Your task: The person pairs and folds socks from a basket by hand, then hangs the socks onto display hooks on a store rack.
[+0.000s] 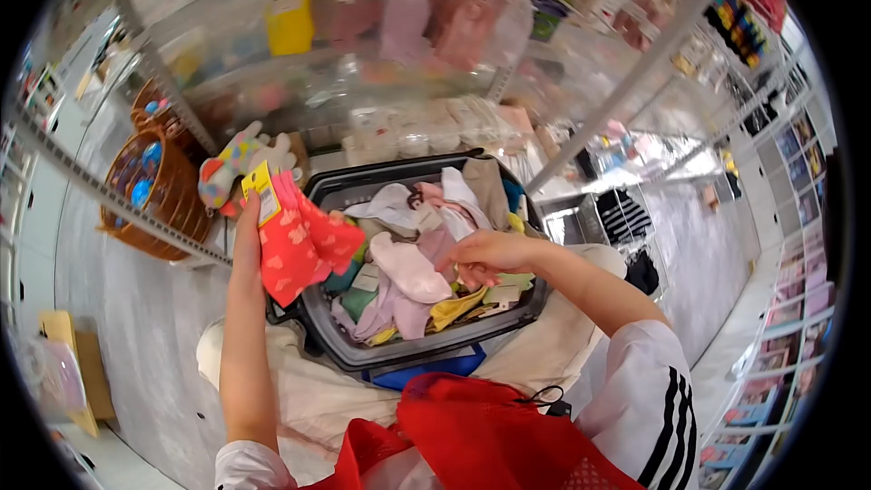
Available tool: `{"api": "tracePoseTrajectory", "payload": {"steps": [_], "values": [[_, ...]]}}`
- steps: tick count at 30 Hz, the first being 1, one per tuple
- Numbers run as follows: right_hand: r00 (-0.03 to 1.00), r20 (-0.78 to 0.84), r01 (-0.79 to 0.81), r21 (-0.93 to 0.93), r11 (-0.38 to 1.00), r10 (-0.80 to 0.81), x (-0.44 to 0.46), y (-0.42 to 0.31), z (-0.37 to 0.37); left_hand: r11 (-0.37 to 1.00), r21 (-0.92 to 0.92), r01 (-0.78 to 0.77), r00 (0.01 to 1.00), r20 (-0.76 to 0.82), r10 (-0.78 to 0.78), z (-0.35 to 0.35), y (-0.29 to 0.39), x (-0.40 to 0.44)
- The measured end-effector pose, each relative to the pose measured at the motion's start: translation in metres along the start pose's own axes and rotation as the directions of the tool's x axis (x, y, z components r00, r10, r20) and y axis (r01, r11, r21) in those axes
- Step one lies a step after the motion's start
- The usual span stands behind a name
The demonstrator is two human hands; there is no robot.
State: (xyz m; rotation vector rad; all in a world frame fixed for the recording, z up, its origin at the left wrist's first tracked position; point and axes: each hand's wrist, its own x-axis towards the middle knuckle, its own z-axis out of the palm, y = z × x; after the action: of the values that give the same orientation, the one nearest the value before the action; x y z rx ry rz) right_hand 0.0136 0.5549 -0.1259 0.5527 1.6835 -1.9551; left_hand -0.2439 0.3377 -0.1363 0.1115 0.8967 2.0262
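My left hand [247, 231], closed, holds up a red patterned garment [304, 245] by its yellow tag [263, 197], just left of the grey plastic bin [340, 345]. Over the right part of the bin is my right hand [485, 259], its fingers curled down among the clothes. What they grip, if anything, is hidden. Near its fingertips lie a pale pink cloth piece [410, 269] and a mauve one [435, 243]. A lilac piece [404, 308], a yellow piece [458, 308] and a beige piece [485, 186] lie in the same heap.
A metal shelf with packaged goods [426, 132] stands behind the bin. At the left are a wicker basket [150, 186], a spotted plush toy [238, 154] and a shelf post [118, 200]. Another post [626, 68] slants at the right, near striped clothing [623, 215].
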Motion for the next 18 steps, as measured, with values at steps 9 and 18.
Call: {"api": "tracePoseTrajectory", "payload": {"steps": [9,18], "values": [[0.777,-0.623,0.512,0.536,0.671,-0.095,-0.04,0.092,-0.11,0.172,0.92,-0.353,0.887,0.387,-0.25,0.008,-0.1,0.042],[0.111,-0.954,0.431,0.298,0.852,0.278,-0.026,0.199,-0.329,-0.277,0.868,-0.412,0.883,0.306,-0.355,0.024,-0.157,0.064]]}}
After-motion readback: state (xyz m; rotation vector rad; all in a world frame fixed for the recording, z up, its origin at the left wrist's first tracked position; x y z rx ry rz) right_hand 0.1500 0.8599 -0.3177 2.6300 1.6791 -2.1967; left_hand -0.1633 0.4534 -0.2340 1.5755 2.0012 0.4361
